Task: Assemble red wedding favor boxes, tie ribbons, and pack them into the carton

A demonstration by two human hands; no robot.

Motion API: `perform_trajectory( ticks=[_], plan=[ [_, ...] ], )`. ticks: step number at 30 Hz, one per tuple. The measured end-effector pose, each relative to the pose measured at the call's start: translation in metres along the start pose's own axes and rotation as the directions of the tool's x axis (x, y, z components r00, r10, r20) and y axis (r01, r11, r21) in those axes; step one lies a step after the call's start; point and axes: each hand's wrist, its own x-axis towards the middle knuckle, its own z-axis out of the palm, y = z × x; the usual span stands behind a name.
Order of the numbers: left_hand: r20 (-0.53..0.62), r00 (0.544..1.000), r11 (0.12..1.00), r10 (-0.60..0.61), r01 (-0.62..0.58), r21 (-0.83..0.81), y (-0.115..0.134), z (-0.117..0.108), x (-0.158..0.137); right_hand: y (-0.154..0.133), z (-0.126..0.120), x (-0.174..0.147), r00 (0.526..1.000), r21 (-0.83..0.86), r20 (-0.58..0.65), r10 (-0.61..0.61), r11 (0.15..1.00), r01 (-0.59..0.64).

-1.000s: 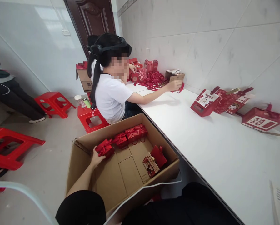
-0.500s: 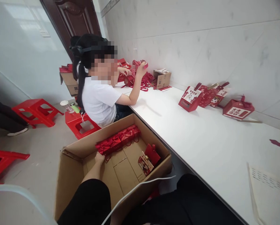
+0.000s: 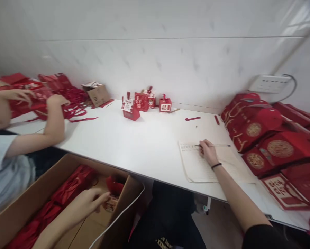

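Over the open cardboard box (image 3: 64, 159), my left hand (image 3: 86, 202) has its fingers partly stretched and holds nothing that I can see. Its fingertips are near a small patterned gift box (image 3: 111, 203) and a red one (image 3: 115, 186) in the corner. A row of red gift boxes with ribbons (image 3: 58, 200) lies along the carton's far side. On the table, my right hand (image 3: 207, 151) rests on an open notebook (image 3: 196, 169), fingers closed around a pen (image 3: 222, 145). Rows of handwritten marks show at the top of the page.
Red gift boxes (image 3: 276, 147) are piled at the right, below a power strip (image 3: 270, 84). Small sample boxes (image 3: 131, 110) stand by the wall. A co-worker's hands (image 3: 56, 100) are among red ribbons at the left. A white cable (image 3: 121, 216) crosses the carton's edge.
The view has swung right. My left hand has left the row of red boxes and moved toward the carton's corner. My right hand, out of sight before, is now on the notebook with the pen.
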Motion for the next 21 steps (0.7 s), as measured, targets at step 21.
perform_trajectory(
  ticks=[21],
  plan=[
    [0.834, -0.045, 0.224, 0.55, -0.954, -0.199, 0.158, 0.426, 0.078, 0.009, -0.001, 0.007, 0.997, -0.188, 0.073, -0.009, 0.982, 0.022]
  ],
)
